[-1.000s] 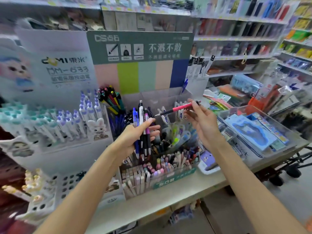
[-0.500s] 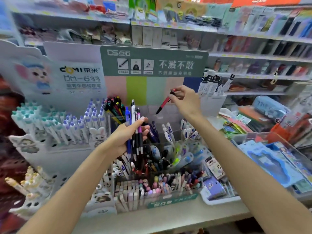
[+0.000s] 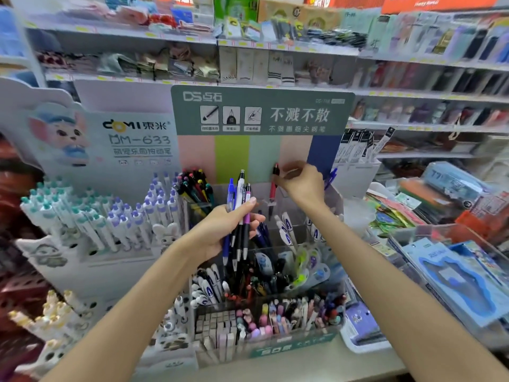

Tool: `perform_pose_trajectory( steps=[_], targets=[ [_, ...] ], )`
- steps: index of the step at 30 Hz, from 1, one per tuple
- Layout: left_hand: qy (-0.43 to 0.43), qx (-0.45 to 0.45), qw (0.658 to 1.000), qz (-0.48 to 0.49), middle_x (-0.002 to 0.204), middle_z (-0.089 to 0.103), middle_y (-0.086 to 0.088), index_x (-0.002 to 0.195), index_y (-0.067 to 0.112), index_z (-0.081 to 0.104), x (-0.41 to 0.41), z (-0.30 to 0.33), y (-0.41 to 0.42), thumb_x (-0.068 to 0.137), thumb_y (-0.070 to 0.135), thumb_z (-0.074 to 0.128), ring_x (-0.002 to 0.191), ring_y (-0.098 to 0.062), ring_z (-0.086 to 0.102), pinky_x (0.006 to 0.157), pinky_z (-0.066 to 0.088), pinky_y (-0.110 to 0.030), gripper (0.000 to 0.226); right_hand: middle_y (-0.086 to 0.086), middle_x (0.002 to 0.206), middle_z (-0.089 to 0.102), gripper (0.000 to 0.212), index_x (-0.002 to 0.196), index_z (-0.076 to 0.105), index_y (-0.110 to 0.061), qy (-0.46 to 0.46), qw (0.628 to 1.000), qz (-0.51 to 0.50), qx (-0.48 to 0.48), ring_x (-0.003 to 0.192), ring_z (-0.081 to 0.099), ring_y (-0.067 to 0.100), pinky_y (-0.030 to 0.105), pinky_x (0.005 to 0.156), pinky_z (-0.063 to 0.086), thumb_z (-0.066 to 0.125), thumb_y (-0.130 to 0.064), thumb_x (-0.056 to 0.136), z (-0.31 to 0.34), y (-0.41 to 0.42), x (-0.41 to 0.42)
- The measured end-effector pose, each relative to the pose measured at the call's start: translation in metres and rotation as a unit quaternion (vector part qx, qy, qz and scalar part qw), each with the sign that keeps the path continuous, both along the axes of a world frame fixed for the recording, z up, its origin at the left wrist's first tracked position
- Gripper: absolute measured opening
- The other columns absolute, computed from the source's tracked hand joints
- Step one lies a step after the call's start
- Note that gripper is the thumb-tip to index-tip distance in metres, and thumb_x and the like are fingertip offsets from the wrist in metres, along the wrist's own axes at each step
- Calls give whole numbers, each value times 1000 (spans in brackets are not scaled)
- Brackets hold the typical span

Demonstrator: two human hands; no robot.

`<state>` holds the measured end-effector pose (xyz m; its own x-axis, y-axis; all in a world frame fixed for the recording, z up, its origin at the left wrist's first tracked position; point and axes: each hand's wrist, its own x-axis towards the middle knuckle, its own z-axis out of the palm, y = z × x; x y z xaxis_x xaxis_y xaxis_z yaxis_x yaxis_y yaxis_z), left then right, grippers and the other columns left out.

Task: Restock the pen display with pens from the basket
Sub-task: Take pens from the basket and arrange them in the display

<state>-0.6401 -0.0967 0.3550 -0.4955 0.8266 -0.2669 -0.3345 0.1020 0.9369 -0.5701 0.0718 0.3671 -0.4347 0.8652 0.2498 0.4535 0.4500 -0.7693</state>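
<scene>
Red pen going into the back row of the display.

On the left of the shelf, white pens (image 3: 91, 224) are standing in a tiered rack. Next, the left hand (image 3: 220, 230) is clenching a bundle of pens (image 3: 238, 216), tips down, above the display (image 3: 264, 299). Further right, the right hand (image 3: 301, 183) is pinching the red pen (image 3: 273, 186) near its top, upright, tip entering a clear back compartment. No basket is showing. The pens are probably light, stiff and smooth, so a loose bundle could be slipping; taking each by its upper barrel looks best, keeping the tip free for the slot.
</scene>
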Motion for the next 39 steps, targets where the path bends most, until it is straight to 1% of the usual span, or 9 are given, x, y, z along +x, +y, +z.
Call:
perform_pose_trajectory(
  steps=[3,6,11,15,21,25,29,32,39],
  targets=[
    [39,-15,999,-13,66,67,-3,76,8,69,0,-2,-1,91,36,59,51,-7,60,54,53,-18,34,-5,82,63,31,90,64,-19,34,998,35,-43,75,58,12,26,68,47,68,-49,82,10,-14,15],
    [48,4,998,-36,65,68,1,88,8,67,5,1,2,93,34,57,52,-6,60,53,52,-17,28,-3,80,60,31,95,69,-17,-24,956,193,-221,53,44,5,14,44,35,63,-46,86,21,-30,32],
    [54,28,996,-61,79,74,-4,101,11,68,15,5,10,94,32,56,64,-9,69,57,54,-18,25,-9,65,64,17,97,72,-12,36,922,258,-287,54,49,1,10,52,40,66,-25,88,23,-36,40],
    [27,43,999,-18,86,75,-10,101,5,69,11,7,12,94,29,56,72,-13,72,57,55,-20,29,0,76,71,14,93,73,-11,90,934,210,-274,69,63,8,19,74,55,69,-21,84,30,-29,47],
    [15,49,996,75,73,74,-3,93,7,63,-13,8,0,96,24,55,64,-10,71,56,57,-19,19,0,74,70,3,87,71,-15,278,955,38,-95,61,63,4,13,66,52,70,-14,85,49,0,63],
    [46,11,998,51,57,66,5,97,10,63,-16,11,1,95,29,57,44,-3,54,44,47,-17,20,3,78,71,18,97,73,-6,185,981,53,22,64,67,4,21,69,56,74,-15,81,43,5,38],
    [58,7,998,33,54,58,6,94,13,58,-11,10,6,94,31,57,41,-2,45,40,40,-16,17,3,85,73,30,96,71,-16,39,991,59,114,79,69,19,39,80,56,82,-28,71,28,5,9],
    [52,12,998,23,53,57,6,94,16,56,-8,11,7,95,32,56,40,-2,44,39,38,-15,16,5,85,70,38,93,56,-17,-41,990,41,125,83,64,25,32,73,49,83,-29,68,19,3,-1],
    [29,28,998,43,53,62,2,92,10,51,-11,15,6,99,16,46,38,-5,45,36,38,-16,11,12,92,68,31,94,58,-13,-105,985,23,136,88,62,34,33,68,43,76,-32,77,7,3,-8]
  ],
)
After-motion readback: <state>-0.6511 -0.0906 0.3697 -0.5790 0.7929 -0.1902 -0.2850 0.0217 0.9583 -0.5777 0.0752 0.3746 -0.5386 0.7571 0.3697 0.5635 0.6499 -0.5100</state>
